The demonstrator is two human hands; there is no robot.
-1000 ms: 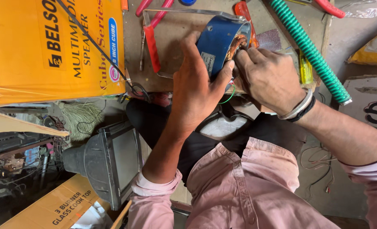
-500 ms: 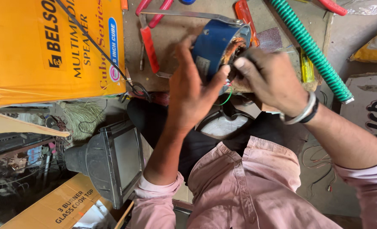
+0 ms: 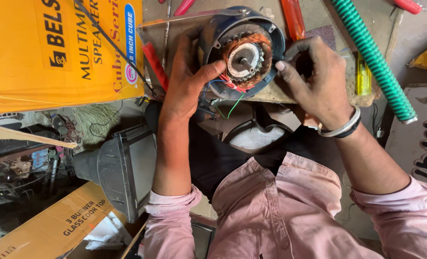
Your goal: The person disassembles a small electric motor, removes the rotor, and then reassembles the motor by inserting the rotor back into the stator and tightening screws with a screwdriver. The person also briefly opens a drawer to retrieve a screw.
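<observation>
A round blue motor housing (image 3: 242, 50) with copper windings and a central shaft faces up toward me on the worn workbench (image 3: 319, 91). My left hand (image 3: 187, 81) grips its left rim, thumb pressed near the red and green wires (image 3: 230, 93) that trail from it. My right hand (image 3: 314, 79) holds the right rim, fingertips at the edge of the windings. A metal bangle sits on my right wrist.
A large yellow cardboard box (image 3: 55, 48) stands at the left. A green ribbed hose (image 3: 374, 57) runs along the right of the bench. Red-handled tools (image 3: 292, 19) lie behind the motor. A grey lamp housing (image 3: 120, 170) and another carton (image 3: 50, 225) sit below left.
The motor was tilted on its side between my hands; now its open face with the windings is turned toward me. The camera has come much closer.
</observation>
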